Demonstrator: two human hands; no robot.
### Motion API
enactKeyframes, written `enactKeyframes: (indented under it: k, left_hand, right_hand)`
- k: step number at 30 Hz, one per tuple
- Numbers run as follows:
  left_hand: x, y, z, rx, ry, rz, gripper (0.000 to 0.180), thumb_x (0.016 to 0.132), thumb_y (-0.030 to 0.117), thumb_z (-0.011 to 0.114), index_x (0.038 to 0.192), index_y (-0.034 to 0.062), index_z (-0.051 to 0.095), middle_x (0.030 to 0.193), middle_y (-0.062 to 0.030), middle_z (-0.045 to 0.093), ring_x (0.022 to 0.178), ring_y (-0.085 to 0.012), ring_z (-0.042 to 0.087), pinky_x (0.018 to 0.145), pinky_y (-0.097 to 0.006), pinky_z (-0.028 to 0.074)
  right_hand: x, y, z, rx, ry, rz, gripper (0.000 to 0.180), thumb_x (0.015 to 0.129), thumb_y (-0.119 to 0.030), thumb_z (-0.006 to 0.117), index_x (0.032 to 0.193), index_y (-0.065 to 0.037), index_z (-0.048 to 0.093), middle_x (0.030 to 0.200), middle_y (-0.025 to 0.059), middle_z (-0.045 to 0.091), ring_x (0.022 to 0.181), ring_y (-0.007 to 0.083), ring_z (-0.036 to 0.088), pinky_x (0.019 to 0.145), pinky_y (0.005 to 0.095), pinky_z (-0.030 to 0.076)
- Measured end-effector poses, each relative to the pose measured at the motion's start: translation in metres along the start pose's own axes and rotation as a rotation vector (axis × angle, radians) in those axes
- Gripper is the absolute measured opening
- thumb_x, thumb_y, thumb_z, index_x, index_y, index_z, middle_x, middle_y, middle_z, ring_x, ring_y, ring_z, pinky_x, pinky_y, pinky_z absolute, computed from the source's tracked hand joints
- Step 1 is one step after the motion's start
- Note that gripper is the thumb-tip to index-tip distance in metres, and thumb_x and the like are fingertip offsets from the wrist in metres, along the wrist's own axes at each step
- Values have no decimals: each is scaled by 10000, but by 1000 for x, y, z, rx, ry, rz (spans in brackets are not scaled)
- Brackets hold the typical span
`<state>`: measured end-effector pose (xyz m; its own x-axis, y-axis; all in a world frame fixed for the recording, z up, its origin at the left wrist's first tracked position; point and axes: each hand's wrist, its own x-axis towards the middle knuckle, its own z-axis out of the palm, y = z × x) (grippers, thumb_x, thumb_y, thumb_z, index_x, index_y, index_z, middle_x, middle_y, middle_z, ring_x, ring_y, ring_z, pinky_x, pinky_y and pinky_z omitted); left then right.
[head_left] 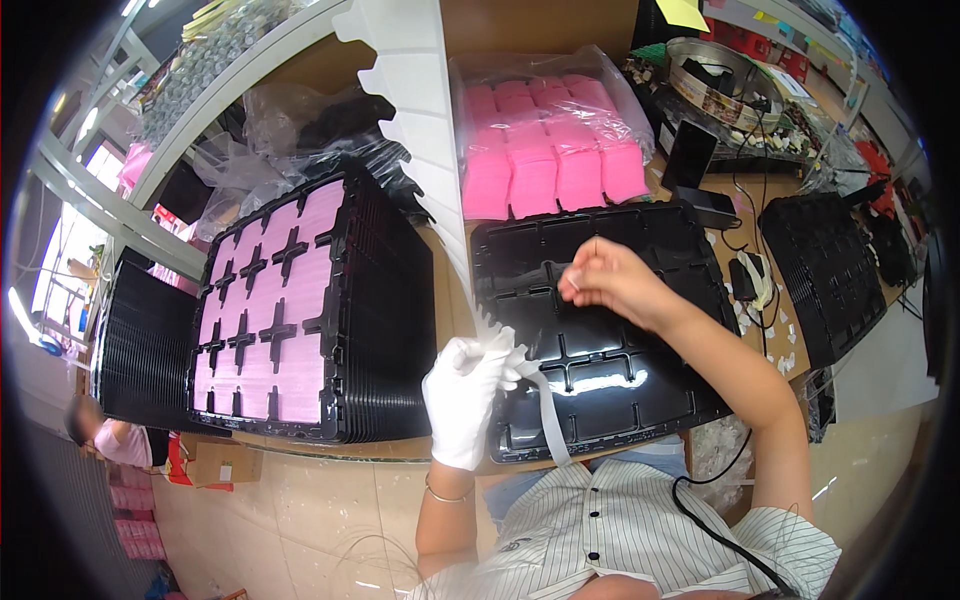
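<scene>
My left hand (460, 400), in a white glove, is closed around a long white strip (425, 130) with a notched, tabbed edge. The strip comes down from the top of the view, and a narrow tail of it hangs below the glove. My bare right hand (620, 285) pinches a small whitish piece between thumb and fingertips; its kind is too small to make out. Beneath that hand lies a shiny black plastic tray (530, 345) with cross-shaped ridges, on the table before me. The left hand is by the tray's left edge.
At left stands a tall stack of black trays (385, 320), the top one holding pink sheets (300, 285). Bagged pink foam pieces (535, 170) lie beyond the tray. More black trays (820, 270), a phone on a stand (690, 155) and cables are at right. Another person (120, 440) is far left.
</scene>
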<state>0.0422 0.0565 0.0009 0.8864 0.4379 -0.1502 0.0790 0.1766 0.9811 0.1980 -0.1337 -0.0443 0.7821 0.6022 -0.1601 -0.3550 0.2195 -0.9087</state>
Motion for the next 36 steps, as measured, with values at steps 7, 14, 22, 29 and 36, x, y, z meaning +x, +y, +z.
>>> enactKeyframes:
  k: [7,14,22,29,36]
  left_hand:
    - [-6,-9,37,-6,-187,-49,150,921,118,720,965,0,638,850,-77,701,660,-93,645,602,-215,520]
    - [-10,15,68,237,-260,-46,167,915,163,734,940,14,664,809,-37,705,613,-56,591,575,-205,480]
    - [-4,-3,77,162,-245,-64,186,929,138,713,1014,-16,657,843,-62,710,687,-82,654,613,-203,504]
    - [6,-1,55,185,-183,-37,220,914,131,727,1063,-14,657,871,-70,709,676,-92,650,615,-208,513]
    - [4,-1,52,145,-176,-50,240,887,123,758,1057,-15,661,891,-82,704,671,-93,640,606,-211,506]
  right_hand:
    - [-86,29,40,-172,77,-71,173,904,-126,728,1005,-2,661,802,-17,637,716,36,550,661,195,452]
    - [-120,34,31,-345,355,-247,109,863,-1,744,942,-3,670,738,-60,573,638,-15,447,608,165,394]
    - [-131,39,26,-728,514,-788,125,758,13,791,820,-80,735,858,19,540,641,81,488,569,213,386]
    - [-60,-29,-116,-951,598,-460,87,818,-148,770,836,-71,731,832,10,497,770,119,504,694,258,417]
    - [-8,-32,-171,-1306,576,-158,177,704,-210,830,748,-79,720,900,124,606,886,311,627,800,398,509]
